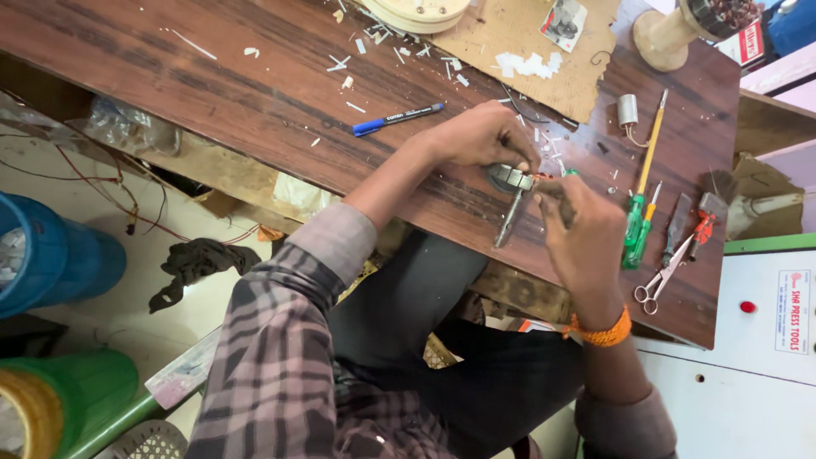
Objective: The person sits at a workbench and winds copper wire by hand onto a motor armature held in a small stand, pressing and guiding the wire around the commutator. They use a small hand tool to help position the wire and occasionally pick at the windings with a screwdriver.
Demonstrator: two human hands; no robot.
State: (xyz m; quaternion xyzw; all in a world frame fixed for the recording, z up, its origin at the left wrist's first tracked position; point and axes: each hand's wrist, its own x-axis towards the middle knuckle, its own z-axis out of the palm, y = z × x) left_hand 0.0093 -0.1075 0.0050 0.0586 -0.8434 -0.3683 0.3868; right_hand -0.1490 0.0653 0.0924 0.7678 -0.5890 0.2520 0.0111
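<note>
My left hand grips a small round metal motor core at the near edge of the dark wooden workbench. A thin metal shaft sticks down from the core toward me. My right hand is closed over the core's right side, its fingers pinched at some reddish copper wire there. An orange thread band sits on my right wrist. What the right fingers pinch is mostly hidden.
A blue pen lies left of my hands. To the right lie green-handled screwdrivers, scissors, pliers and a small cylinder. Cardboard, a wooden spool, white scraps, a white machine, blue and green drums.
</note>
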